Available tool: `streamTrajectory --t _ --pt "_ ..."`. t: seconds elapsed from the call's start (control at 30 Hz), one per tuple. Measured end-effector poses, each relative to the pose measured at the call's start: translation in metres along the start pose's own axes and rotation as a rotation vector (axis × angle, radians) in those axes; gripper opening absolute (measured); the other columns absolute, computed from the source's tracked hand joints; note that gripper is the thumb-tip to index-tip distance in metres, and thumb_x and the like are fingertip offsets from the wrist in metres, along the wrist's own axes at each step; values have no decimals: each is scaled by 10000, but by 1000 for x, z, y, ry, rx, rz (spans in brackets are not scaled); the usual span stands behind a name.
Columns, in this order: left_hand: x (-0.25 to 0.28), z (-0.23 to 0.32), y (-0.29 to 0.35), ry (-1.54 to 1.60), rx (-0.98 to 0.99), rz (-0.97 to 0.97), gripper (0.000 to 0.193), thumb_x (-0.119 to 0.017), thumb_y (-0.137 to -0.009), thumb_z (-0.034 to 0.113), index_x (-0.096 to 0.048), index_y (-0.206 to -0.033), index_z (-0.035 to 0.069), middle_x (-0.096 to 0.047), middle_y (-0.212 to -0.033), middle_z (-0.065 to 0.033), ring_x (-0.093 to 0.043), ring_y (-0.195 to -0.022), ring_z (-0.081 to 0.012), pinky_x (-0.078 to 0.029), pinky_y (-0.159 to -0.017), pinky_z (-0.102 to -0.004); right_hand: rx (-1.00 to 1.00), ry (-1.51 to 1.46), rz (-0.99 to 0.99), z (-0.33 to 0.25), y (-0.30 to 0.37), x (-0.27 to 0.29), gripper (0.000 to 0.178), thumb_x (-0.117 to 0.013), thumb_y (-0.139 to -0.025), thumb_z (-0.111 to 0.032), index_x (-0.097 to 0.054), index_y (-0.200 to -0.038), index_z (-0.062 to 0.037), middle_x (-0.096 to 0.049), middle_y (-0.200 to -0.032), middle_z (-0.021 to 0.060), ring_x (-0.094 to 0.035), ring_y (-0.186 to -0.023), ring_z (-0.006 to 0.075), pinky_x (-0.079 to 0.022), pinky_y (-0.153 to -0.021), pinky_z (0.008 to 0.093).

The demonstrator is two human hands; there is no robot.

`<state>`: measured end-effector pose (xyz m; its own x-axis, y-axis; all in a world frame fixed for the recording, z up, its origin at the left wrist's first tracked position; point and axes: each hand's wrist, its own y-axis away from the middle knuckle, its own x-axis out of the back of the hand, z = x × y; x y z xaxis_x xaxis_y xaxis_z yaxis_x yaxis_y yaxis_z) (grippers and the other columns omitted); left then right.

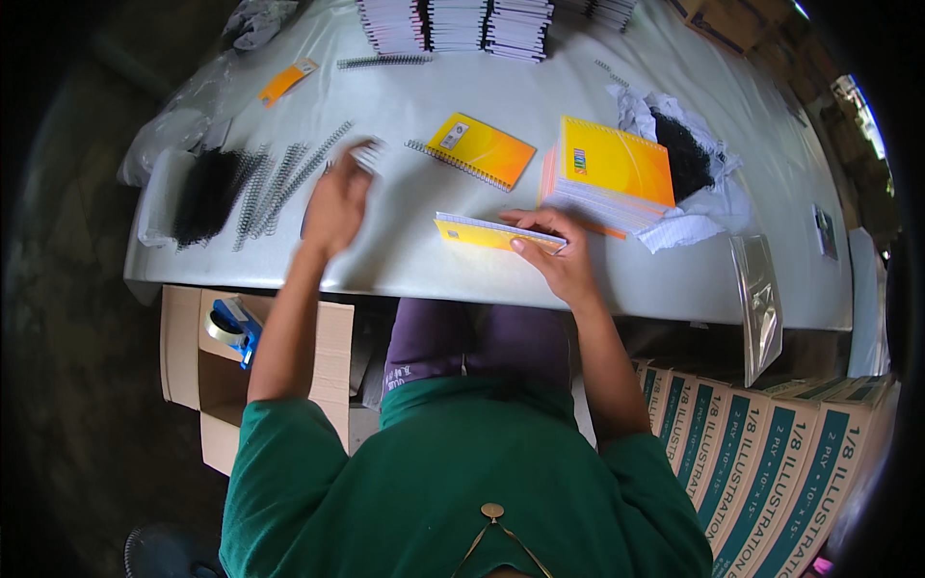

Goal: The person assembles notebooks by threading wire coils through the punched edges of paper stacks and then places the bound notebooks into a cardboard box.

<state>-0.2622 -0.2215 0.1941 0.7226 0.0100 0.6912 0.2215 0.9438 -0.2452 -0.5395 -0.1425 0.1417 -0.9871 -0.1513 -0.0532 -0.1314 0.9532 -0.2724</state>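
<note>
My right hand (562, 252) is closed on a notebook (487, 234) with a yellow cover, held edge-up just above the table with its white pages showing. My left hand (334, 204) is raised to the left, beside loose dark spiral binding coils (279, 188). Motion smears its fingers, so I cannot make out whether they hold anything. Beyond the held notebook lies a yellow-orange spiral notebook (487, 149), with a coil along its near edge. At the right stands a stack of yellow-covered notebooks (617, 164), close to my right hand.
Tall stacks of bound notebooks (455, 24) stand at the table's far side. A black coil bundle (204, 197) lies at left, another (682, 154) in crumpled paper at right. An orange card (287, 83) lies far left. Below are an open carton (231, 385) with a tape dispenser (236, 328), and several boxes (771, 453).
</note>
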Motion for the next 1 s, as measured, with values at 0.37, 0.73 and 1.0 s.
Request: streamTrajectory --t 0.37,0.73,1.0 --pt "-29 22 32 233 3 -251 334 -437 -947 346 -530 -904 28 -451 -657 -34 -401 -635 -101 -358 -604 -236 17 74 8 14 2 -4 273 -567 -852 -11 -600 -1123 -28 -629 -1083 81 -565 -936 108 -458 -825 240" --pt "-31 22 20 408 148 -365 438 -453 -927 417 -523 -780 11 -392 -538 4 -334 -519 -110 -328 -499 -255 9 117 21 10 3 -6 272 -570 -847 -7 -607 -1116 -25 -651 -1024 73 -568 -870 89 -459 -773 219" --pt "-11 26 -11 495 113 -547 260 -552 -890 299 -514 -798 59 -512 -822 -36 -471 -721 -92 -349 -603 -188 30 90 -23 11 4 -6 275 -579 -830 5 -611 -1103 -16 -653 -1040 92 -592 -884 101 -471 -785 227"
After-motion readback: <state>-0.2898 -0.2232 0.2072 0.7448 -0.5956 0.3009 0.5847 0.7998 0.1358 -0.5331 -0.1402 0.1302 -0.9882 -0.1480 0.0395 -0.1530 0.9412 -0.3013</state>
